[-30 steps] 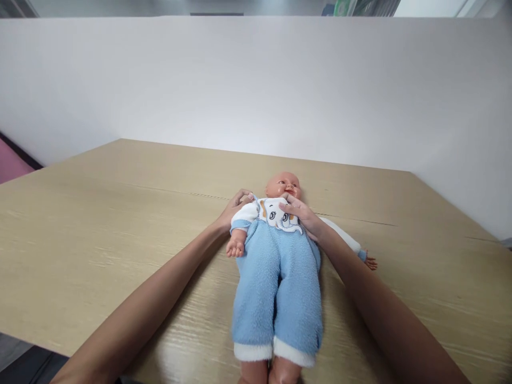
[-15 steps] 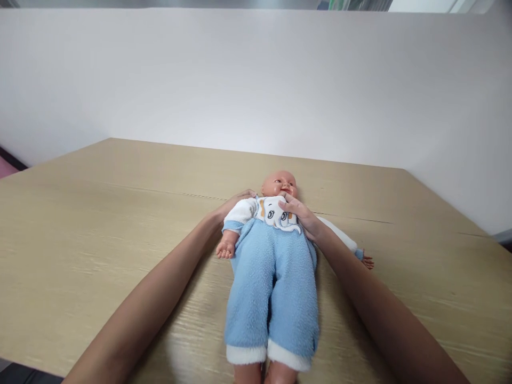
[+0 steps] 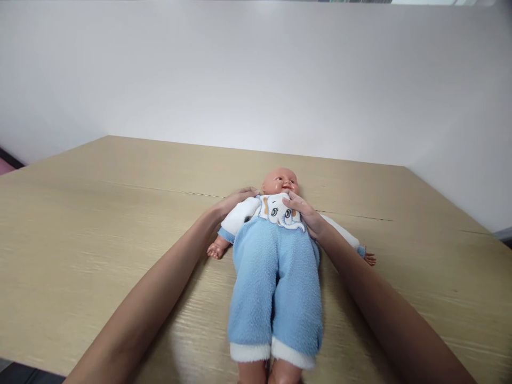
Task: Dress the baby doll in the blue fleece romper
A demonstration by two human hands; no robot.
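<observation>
A baby doll [image 3: 276, 277] lies on its back on the table, head away from me. It wears light blue fleece trousers with white cuffs and a white top bearing an elephant face [image 3: 281, 212]. My left hand [image 3: 239, 200] closes over the doll's shoulder on the left, beside the neck; its thumb is hidden. My right hand [image 3: 304, 212] grips the other side of the upper chest at the collar, thumb on the front, the fingertips near the chin. The doll's arms lie spread out to both sides, and its feet are cut off by the lower edge.
The wooden tabletop [image 3: 100, 234] has a thin seam running across it behind the doll. A white wall or panel [image 3: 240, 74] rises along the table's far edge. Something dark and pink [image 3: 7, 164] shows at the far left.
The doll's arm on the left has swung outward, away from its trousers. Both hands stay at the shoulders and have shifted slightly right with the doll's upper body. The view has tilted down slightly.
</observation>
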